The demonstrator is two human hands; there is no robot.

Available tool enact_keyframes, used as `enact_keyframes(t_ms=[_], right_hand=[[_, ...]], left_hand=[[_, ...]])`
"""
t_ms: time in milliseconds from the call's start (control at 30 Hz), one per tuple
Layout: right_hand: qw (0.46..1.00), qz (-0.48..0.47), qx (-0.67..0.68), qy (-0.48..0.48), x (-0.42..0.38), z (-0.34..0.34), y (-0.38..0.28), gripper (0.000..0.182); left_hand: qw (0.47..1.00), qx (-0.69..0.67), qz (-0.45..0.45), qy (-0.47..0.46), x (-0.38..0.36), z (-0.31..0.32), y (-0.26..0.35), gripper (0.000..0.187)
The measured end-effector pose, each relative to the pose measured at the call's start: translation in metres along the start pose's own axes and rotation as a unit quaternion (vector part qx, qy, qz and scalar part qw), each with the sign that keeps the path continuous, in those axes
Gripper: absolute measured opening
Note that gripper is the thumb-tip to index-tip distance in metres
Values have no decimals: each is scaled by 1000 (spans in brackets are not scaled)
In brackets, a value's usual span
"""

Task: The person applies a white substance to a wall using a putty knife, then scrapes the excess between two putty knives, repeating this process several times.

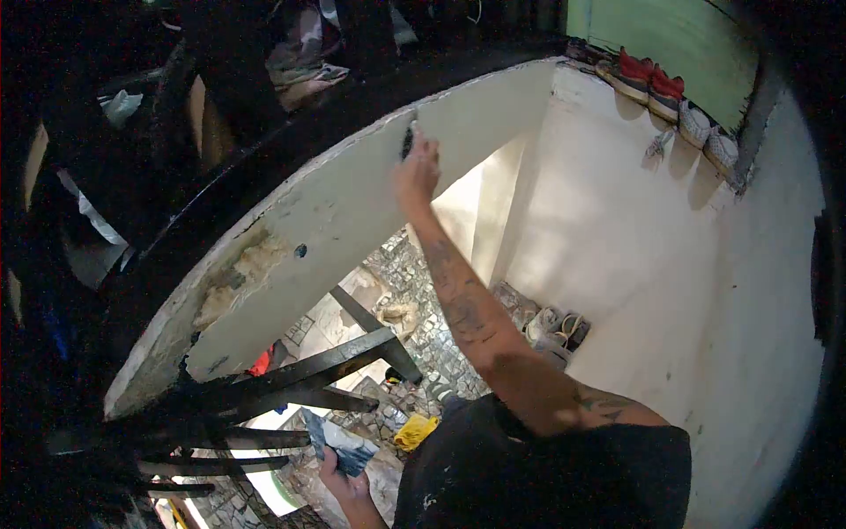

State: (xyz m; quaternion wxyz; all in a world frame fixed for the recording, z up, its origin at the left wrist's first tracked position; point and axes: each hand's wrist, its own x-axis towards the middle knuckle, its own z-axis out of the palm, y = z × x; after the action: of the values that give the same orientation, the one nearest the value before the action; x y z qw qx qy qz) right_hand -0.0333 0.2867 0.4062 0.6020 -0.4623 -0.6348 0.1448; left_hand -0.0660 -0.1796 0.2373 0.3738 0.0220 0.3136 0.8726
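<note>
My right hand [418,172] is raised against the upper edge of a pale, curved wall panel [352,194]. Its fingers are closed round a small dark, flat tool [408,141] that touches or nearly touches the panel; its exact kind does not show. A patch of broken, brownish plaster [242,273] marks the panel's lower left. Low in the view, my left hand [342,480] grips a flat blue-grey and white piece [339,443], like a pouch or a folded sheet.
A black beam [291,128] runs along the panel's top. Dark slats [300,370] stick out at lower left. Red-and-dark sneakers [648,84] and grey shoes [708,137] line a ledge at upper right. Below lie stone paving [423,309], more shoes [555,331] and a yellow cloth [414,432].
</note>
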Motion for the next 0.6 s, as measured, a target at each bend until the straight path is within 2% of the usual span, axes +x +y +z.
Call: enact_keyframes(t_ms=[67, 133, 200, 267, 367, 433, 500, 533, 600], right_hand=[[998, -33, -55, 25, -30, 1, -34, 69], [995, -94, -24, 37, -61, 4, -62, 74], [995, -87, 4, -50, -92, -4, -91, 76], [985, -135, 55, -95, -124, -16, -115, 72], [918, -195, 234, -252, -157, -26, -113, 65], [825, -52, 437, -355, -181, -35, -77, 58], [728, 154, 481, -463, -179, -88, -65, 56], [691, 159, 467, -529, -173, -111, -63, 62], [612, 229, 544, -527, -199, -126, -47, 61]], left_hand=[[1000, 10, 15, 2, -4, -9, -1, 43], [998, 43, 33, 28, -1, -20, -5, 42], [997, 53, 19, 56, 3, -9, -3, 42], [997, 46, 9, 59, 7, 11, 0, 41], [998, 42, 6, 38, 18, 35, 4, 38], [997, 59, 21, 44, 17, 48, 14, 34], [991, 73, 50, 96, 25, 63, 17, 30], [995, 36, 59, 79, 33, 59, 15, 29], [993, 72, 70, 67, 33, 70, 18, 28]])
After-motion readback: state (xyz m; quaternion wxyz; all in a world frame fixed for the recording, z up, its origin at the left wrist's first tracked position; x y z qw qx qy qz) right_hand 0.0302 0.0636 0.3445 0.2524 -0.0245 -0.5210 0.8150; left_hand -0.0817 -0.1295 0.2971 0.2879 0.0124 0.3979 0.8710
